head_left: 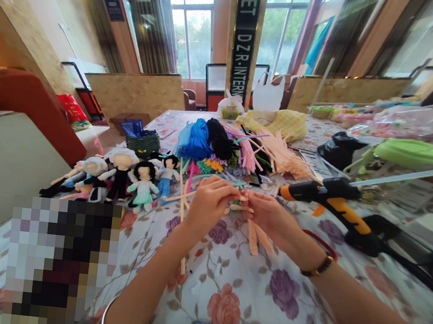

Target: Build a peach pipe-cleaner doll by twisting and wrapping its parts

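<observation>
Over the flowered tablecloth, my left hand [209, 202] and my right hand [269, 211] meet fingertip to fingertip, both pinched closed. Between them is a small piece of peach pipe cleaner [239, 208] with a bit of green on it. Two thick peach fuzzy strips [257, 238] hang down below my right hand; whether they join the pinched piece I cannot tell. Loose pale pipe cleaners [181, 205] lie crossed just left of my left hand. To the right of my right hand rests a black and orange glue gun [327, 197] with a long glue stick in it.
Several fuzzy dolls [143, 185] lie at the left, near a dark green basket [143, 143]. Behind my hands are bundles of blue [195, 139], black, pink and peach pipe cleaners [285, 154]. A green-lidded jar [409, 151] and plastic bags stand at the right. A blurred patch covers the lower left.
</observation>
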The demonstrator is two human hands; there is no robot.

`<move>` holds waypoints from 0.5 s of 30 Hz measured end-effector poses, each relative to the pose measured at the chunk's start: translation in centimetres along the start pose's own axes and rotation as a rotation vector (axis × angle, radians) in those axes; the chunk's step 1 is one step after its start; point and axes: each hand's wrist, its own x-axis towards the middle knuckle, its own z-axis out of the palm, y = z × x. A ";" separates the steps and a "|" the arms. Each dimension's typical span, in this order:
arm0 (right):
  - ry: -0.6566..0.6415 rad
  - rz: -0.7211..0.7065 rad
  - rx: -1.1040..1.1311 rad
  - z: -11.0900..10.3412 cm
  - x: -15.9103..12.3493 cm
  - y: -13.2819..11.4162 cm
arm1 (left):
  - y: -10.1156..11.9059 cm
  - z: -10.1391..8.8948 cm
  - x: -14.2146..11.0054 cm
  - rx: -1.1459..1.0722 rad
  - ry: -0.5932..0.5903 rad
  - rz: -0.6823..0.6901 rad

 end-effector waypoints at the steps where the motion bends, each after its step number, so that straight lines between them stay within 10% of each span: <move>1: -0.003 -0.007 -0.021 0.0 0.0 0.0 | 0.0 -0.1 -0.1 0.050 0.008 0.022; 15: 0.209 -0.063 -0.088 0.2 -0.1 0.1 | 0.1 -0.2 -0.4 0.322 0.114 0.182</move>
